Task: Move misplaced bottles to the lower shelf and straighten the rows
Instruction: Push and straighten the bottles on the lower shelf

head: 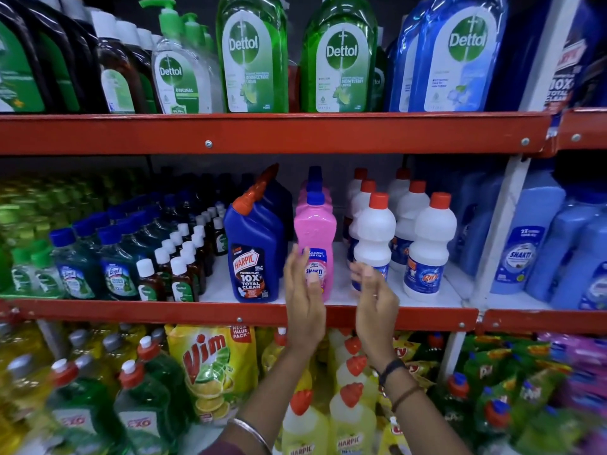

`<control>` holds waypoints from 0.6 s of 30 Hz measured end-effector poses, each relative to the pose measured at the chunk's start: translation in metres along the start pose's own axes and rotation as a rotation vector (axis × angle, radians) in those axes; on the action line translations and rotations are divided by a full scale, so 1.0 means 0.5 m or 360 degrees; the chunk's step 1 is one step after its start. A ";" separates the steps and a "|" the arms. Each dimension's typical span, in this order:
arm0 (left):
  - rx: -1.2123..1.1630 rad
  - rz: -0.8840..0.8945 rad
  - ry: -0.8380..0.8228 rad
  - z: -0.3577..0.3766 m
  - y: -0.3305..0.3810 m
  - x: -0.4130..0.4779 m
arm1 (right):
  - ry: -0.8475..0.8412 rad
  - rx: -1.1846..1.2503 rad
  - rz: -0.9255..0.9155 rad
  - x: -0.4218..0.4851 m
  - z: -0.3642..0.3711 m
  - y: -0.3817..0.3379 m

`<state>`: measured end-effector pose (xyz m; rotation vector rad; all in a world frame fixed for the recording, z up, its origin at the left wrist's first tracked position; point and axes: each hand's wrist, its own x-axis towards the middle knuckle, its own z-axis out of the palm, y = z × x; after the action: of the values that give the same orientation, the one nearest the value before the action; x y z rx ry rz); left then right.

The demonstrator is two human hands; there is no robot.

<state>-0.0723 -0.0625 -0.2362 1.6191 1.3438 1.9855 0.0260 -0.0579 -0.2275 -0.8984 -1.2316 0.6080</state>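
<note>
On the middle shelf (230, 311) a pink Shakti bottle (316, 231) with a blue cap stands at the front, more pink bottles lined up behind it. My left hand (303, 292) is raised in front of its label, fingers straight and apart, holding nothing. My right hand (374, 295) hovers at the base of a white Rin bottle (374, 231) with a red cap, fingers loosely curled, not clearly gripping it. A blue Harpic bottle (254, 247) stands left of the pink one. More white Rin bottles (430, 244) stand to the right.
Green and blue Dettol bottles (340, 57) fill the top shelf. Small Lizol and brown Dettol bottles (170, 257) crowd the middle shelf's left. The lower shelf holds a Vim pouch (210, 366), yellow Harpic bottles (351, 412) and green Exo bottles (144, 405). A white upright (502, 224) divides the bays.
</note>
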 end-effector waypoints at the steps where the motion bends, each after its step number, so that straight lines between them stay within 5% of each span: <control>1: 0.0007 0.0065 -0.0063 0.014 0.013 -0.009 | 0.0125 0.0029 -0.0084 0.005 -0.015 0.003; 6: -0.0099 -0.0156 -0.0486 0.091 0.048 -0.013 | 0.0129 0.0098 -0.0021 0.072 -0.076 0.030; 11: -0.0377 -0.0518 -0.0475 0.136 0.038 0.003 | -0.0316 0.0245 0.0379 0.124 -0.096 0.079; 18: -0.0399 -0.0602 -0.0525 0.135 0.049 0.013 | -0.0368 0.0374 0.0468 0.118 -0.110 0.072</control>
<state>-0.0074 -0.0381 -0.2162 1.3801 1.1234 1.5193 0.0966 -0.0047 -0.2305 -0.8321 -1.2096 1.0941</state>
